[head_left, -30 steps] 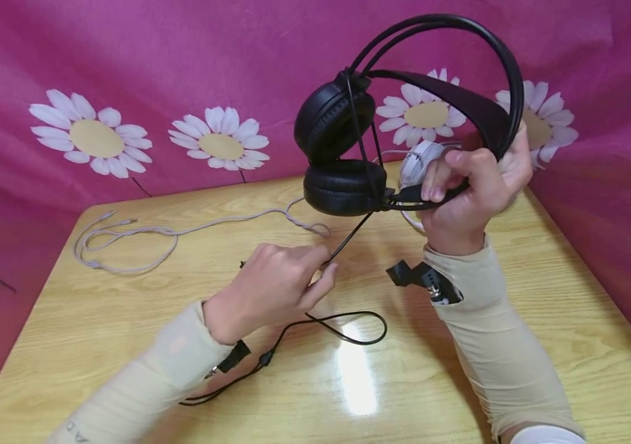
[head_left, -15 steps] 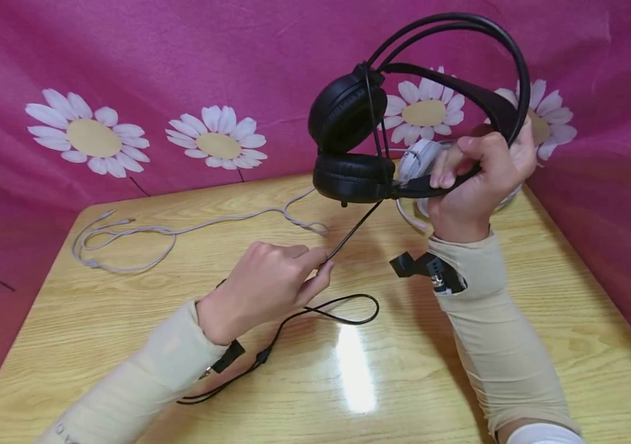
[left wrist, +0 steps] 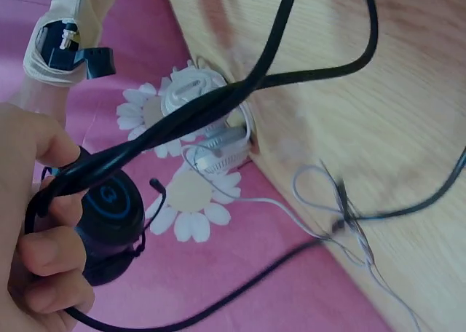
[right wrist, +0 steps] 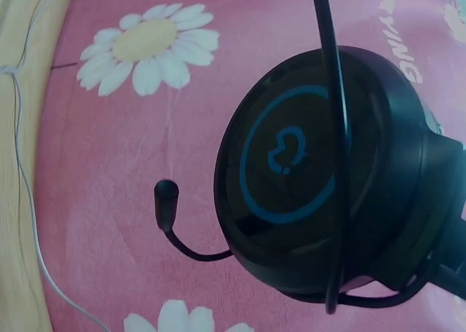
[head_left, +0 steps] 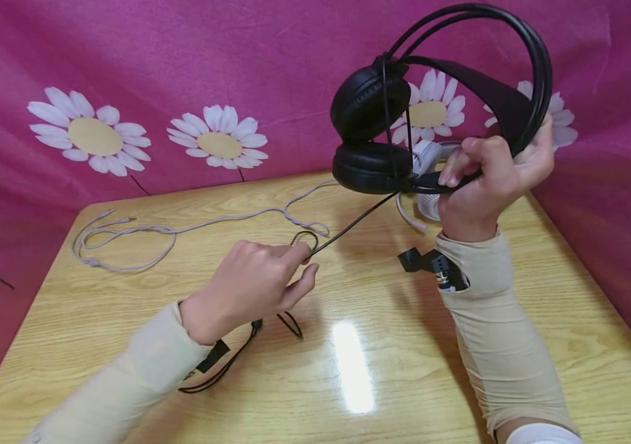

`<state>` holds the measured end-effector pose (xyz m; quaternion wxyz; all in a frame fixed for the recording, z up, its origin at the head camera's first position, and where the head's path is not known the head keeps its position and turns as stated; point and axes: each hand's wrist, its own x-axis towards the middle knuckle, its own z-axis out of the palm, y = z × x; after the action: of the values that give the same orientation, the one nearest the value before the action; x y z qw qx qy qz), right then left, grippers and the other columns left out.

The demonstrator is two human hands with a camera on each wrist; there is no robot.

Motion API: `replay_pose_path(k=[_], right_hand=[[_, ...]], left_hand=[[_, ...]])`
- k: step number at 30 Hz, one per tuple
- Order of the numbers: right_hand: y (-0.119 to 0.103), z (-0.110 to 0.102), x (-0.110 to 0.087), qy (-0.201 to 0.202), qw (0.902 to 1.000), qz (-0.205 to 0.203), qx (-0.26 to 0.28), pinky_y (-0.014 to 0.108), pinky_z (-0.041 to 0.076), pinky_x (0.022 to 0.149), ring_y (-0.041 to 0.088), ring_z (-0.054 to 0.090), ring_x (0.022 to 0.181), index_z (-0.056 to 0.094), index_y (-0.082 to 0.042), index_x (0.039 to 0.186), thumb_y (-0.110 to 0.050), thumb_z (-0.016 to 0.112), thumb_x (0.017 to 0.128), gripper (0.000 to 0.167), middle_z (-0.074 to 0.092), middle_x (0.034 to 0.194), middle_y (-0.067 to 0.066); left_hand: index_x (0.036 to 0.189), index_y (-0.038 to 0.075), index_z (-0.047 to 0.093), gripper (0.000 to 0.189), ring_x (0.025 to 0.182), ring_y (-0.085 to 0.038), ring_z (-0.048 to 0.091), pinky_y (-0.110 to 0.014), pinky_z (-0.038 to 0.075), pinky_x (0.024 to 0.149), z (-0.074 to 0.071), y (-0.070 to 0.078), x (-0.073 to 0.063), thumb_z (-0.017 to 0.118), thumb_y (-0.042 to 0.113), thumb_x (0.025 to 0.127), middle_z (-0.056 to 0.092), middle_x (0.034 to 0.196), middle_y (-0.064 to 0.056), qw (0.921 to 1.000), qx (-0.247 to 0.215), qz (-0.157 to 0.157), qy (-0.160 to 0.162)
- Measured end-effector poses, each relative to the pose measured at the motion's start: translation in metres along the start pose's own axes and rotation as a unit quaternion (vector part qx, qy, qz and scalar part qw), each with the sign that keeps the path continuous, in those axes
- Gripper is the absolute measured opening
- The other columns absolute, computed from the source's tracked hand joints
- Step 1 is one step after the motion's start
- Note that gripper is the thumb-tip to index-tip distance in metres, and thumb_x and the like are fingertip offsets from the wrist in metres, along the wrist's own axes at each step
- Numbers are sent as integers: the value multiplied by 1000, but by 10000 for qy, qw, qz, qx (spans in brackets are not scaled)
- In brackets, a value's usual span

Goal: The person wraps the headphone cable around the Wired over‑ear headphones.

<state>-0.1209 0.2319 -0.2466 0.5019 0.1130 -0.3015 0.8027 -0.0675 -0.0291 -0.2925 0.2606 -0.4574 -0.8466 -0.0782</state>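
My right hand [head_left: 487, 179] grips the headband of a black headset [head_left: 373, 168], holding it tilted above the back right of the table. In the right wrist view, one ear cup [right wrist: 291, 164] shows a blue ring and logo, with a short microphone [right wrist: 166, 204] sticking out beside it. My left hand [head_left: 248, 283] pinches the headset's black cable [head_left: 354, 223], which runs fairly straight up to the lower ear cup. More loops of this cable [left wrist: 175, 124] pass through the curled left fingers in the left wrist view. Part of the cable lies on the table below, half hidden by the left hand.
Behind the headset lies a white headset [head_left: 428, 205], mostly hidden in the head view. Its light grey cable [head_left: 226, 217] stretches leftward across the back of the wooden table [head_left: 432, 364], ending in a loop with plugs. Pink daisy-print cloth [head_left: 293, 74] rises at the back and sides.
The black headset and right hand have moved right and slightly up. The left hand has moved a little left, so more cable shows between them. The cable loop on the table has been drawn in.
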Motion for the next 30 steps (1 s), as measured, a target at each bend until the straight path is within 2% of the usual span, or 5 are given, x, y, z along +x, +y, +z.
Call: replay_pose_path(k=[4,20,30], right_hand=[[1,1,2,-29,9999,-37,-152,29,28,30,20,32,28,48,1,82,15,45,71,19,37,37,6],[5,3,7,-150,9983,90,-549,30,32,32,22,35,30,51,-1,82,10,50,71,16,40,41,6],[6,3,8,18,9980,316,-546,29,32,32,21,36,30,52,-2,85,10,50,69,20,44,44,7]], left_hand=[[74,11,56,23,40,-6,36,-25,28,38,-5,-4,-1,70,18,90,42,50,8,9999,102,-22,69],[67,11,49,27,40,-6,30,-25,27,39,-37,-18,6,67,10,87,42,52,7,9989,440,138,124],[66,10,49,29,39,-8,33,-27,26,37,-52,-27,7,67,10,89,42,51,5,9974,694,127,163]])
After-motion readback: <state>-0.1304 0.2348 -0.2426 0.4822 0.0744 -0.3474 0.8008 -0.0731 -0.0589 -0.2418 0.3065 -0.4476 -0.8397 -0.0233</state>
